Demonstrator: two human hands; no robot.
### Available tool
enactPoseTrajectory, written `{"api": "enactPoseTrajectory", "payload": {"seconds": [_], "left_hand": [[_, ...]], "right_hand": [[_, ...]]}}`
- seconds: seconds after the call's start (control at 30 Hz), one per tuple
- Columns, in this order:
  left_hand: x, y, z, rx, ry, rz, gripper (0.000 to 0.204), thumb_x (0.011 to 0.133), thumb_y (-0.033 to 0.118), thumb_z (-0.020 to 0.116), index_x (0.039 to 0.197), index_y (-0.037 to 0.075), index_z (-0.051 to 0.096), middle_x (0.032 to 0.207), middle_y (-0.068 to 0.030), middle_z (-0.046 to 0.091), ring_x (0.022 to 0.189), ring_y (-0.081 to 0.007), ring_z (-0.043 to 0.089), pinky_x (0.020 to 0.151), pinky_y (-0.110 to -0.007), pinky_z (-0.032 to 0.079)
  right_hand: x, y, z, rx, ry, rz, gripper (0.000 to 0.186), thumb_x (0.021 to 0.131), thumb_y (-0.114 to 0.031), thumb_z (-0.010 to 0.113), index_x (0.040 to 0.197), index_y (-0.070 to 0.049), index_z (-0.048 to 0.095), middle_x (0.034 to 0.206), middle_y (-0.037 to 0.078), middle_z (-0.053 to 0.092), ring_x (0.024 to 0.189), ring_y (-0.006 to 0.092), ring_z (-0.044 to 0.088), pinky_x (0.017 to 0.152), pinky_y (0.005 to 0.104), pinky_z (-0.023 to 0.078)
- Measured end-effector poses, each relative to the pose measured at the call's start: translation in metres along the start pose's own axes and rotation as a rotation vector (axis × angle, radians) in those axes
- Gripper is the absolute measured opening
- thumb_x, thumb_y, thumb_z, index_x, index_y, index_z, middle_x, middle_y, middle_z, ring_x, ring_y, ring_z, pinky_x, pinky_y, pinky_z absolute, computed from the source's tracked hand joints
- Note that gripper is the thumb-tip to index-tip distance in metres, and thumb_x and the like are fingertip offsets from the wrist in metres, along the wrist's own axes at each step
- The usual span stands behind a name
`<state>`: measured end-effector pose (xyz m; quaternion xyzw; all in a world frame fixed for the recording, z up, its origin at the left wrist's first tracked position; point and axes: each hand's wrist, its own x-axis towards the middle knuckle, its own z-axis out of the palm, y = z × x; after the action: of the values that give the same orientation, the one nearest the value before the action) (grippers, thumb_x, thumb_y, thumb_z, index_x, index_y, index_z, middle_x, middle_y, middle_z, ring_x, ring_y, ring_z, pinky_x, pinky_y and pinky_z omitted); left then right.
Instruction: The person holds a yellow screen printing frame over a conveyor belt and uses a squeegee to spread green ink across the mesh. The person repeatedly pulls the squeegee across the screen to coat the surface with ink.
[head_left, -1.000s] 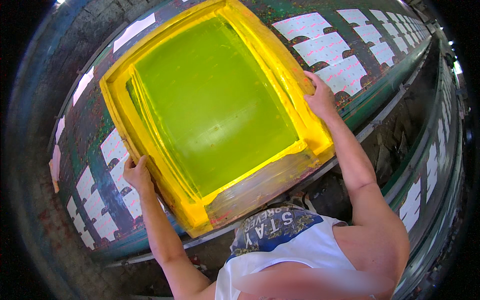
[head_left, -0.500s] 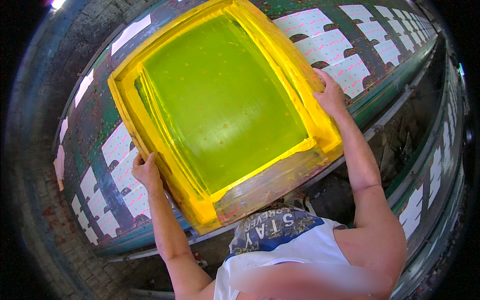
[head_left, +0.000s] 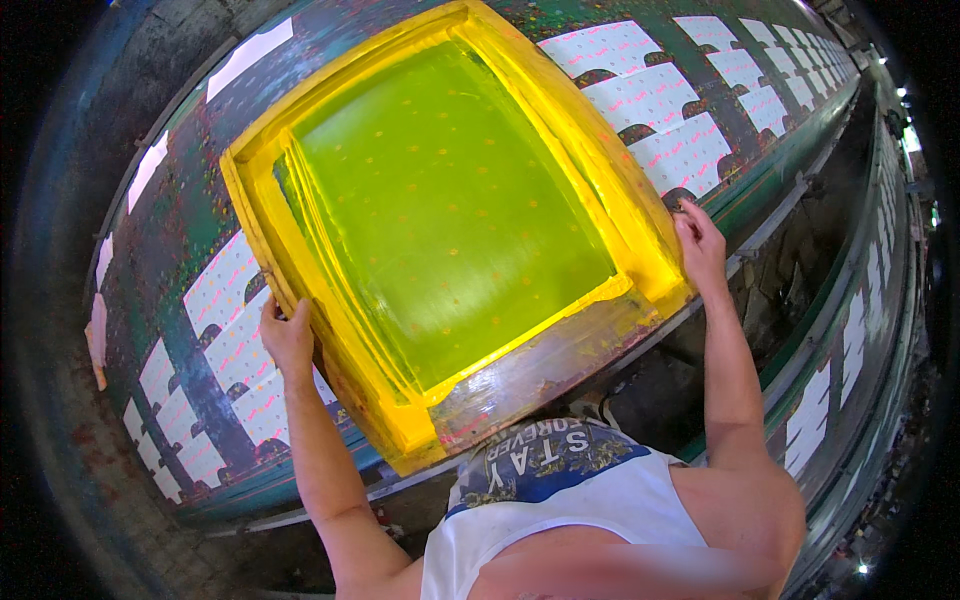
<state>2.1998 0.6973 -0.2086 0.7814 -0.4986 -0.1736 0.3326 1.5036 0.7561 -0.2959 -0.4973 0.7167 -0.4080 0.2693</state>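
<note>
A large screen-printing frame point(head_left: 583, 195) with a bright yellow border lies tilted across the table before me. Its mesh point(head_left: 440, 210) is yellow-green and see-through, with small orange marks scattered over it. My left hand point(head_left: 287, 338) is closed on the frame's left side, thumb on the edge. At the right side, near the lower corner, my right hand point(head_left: 703, 247) rests against or just beside the edge. Its fingers are bent together by a dark rounded spot point(head_left: 680, 198); what they pinch, if anything, is hidden. A brownish, worn band point(head_left: 540, 365) forms the frame's near end.
White cut pieces point(head_left: 683, 150) printed with pink and grey marks lie in rows on the long, paint-specked green table point(head_left: 190, 260). A rail point(head_left: 790, 200) runs along its near edge. Another table with white pieces point(head_left: 850, 345) stands at the right. Brick floor point(head_left: 110, 520) shows at the left.
My right hand has left its hold higher on the frame's right side and moved nearer the lower right corner. My left hand keeps its place; the frame hardly shifts.
</note>
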Motion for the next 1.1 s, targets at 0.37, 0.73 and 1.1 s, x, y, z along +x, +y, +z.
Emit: {"api": "enactPoseTrajectory", "payload": {"seconds": [0.37,0.73,1.1], "left_hand": [[0.071,0.006,0.011,-0.055,0.011,0.077,0.053,0.092,0.01,0.082,0.139,-0.01,0.067,0.121,-0.0169,0.08,0.106,-0.024,0.078,0.097,-0.036,0.06],[0.066,0.0,0.019,-0.048,0.087,0.139,0.048,0.092,0.01,0.078,0.135,-0.008,0.071,0.116,-0.015,0.081,0.102,-0.0223,0.077,0.094,-0.036,0.06],[0.066,-0.008,0.021,-0.113,0.119,0.122,0.056,0.092,0.013,0.082,0.141,-0.01,0.067,0.121,-0.0163,0.079,0.107,-0.023,0.076,0.096,-0.035,0.059]], "right_hand": [[-0.03,0.026,0.01,0.121,0.268,0.065,0.033,0.115,-0.023,0.064,0.136,0.001,0.074,0.111,0.01,0.08,0.097,0.0143,0.073,0.087,0.03,0.059],[-0.029,0.031,0.008,0.152,0.421,0.027,0.03,0.115,-0.022,0.064,0.132,0.001,0.075,0.108,0.01,0.081,0.094,0.0156,0.077,0.085,0.0324,0.064],[-0.04,0.014,0.013,0.256,0.459,0.067,0.025,0.112,-0.015,0.068,0.132,0.0,0.074,0.112,0.012,0.081,0.1,0.0192,0.077,0.088,0.0339,0.063]]}}
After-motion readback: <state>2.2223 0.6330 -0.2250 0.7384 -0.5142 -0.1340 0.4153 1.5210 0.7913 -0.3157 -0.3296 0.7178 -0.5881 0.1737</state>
